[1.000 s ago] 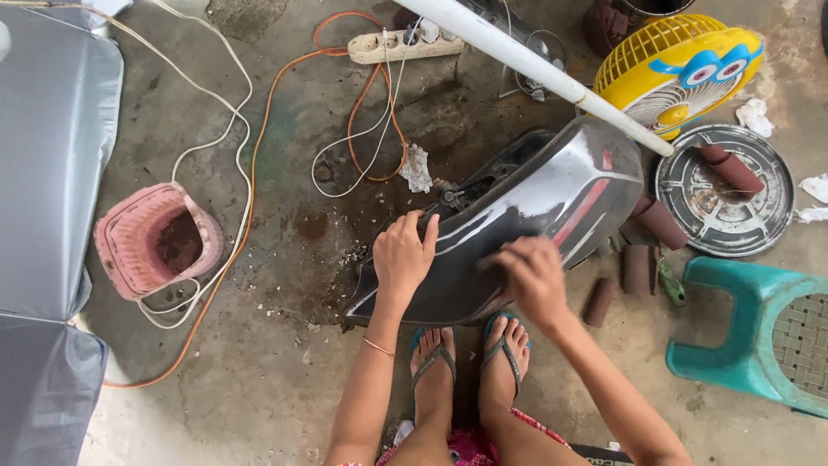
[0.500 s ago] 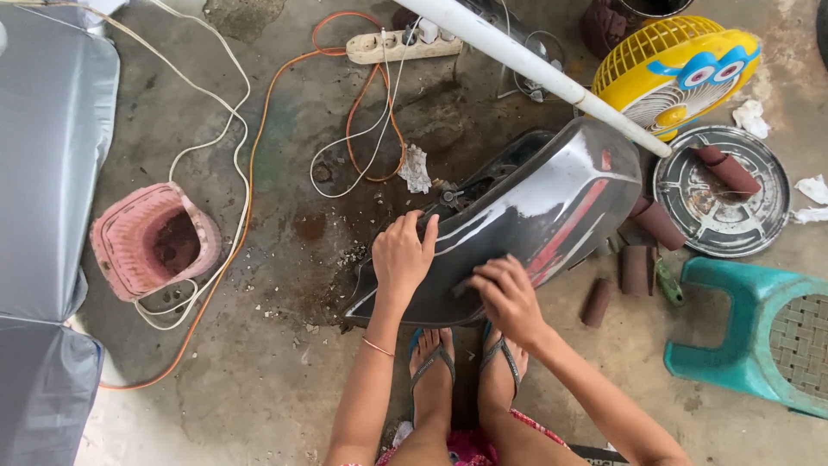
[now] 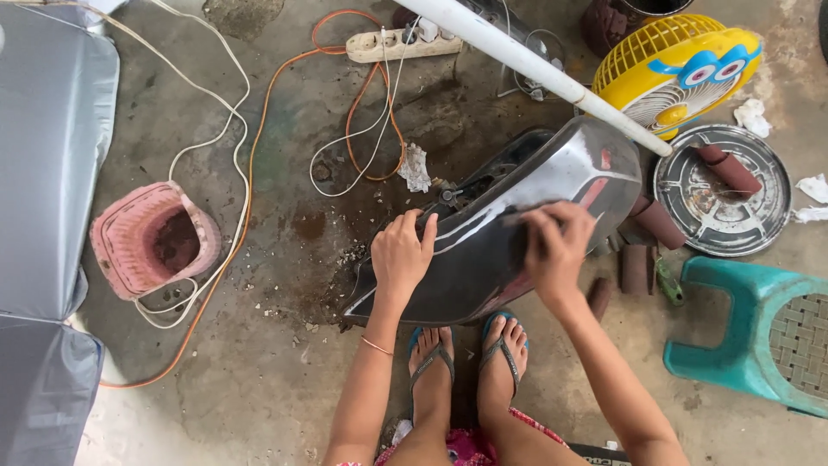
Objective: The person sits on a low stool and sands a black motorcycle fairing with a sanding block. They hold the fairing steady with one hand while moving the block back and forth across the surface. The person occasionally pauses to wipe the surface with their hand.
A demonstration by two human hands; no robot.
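Note:
A dark grey, glossy curved body panel [image 3: 483, 276] lies tilted on the concrete floor in front of my feet. My left hand [image 3: 401, 255] grips the panel's upper edge near its left end, fingers curled over the rim. My right hand [image 3: 556, 246] presses down on the panel's outer surface toward its right end, fingers bent and blurred. Whether anything lies under those fingers is hidden. A white pipe [image 3: 535, 69] slants across above the panel's far end.
Brown rolls [image 3: 638, 267] lie right of the panel, more on a round metal grille [image 3: 759, 216]. A yellow fan [image 3: 681, 69], teal stool [image 3: 759, 336], pink basket [image 3: 151, 242], power strip [image 3: 401, 43] with orange and white cables, and grey sheet [image 3: 43, 173] surround me.
My right hand has slid up and to the right along the panel, from its lower edge to its upper right part. My left hand kept its grip.

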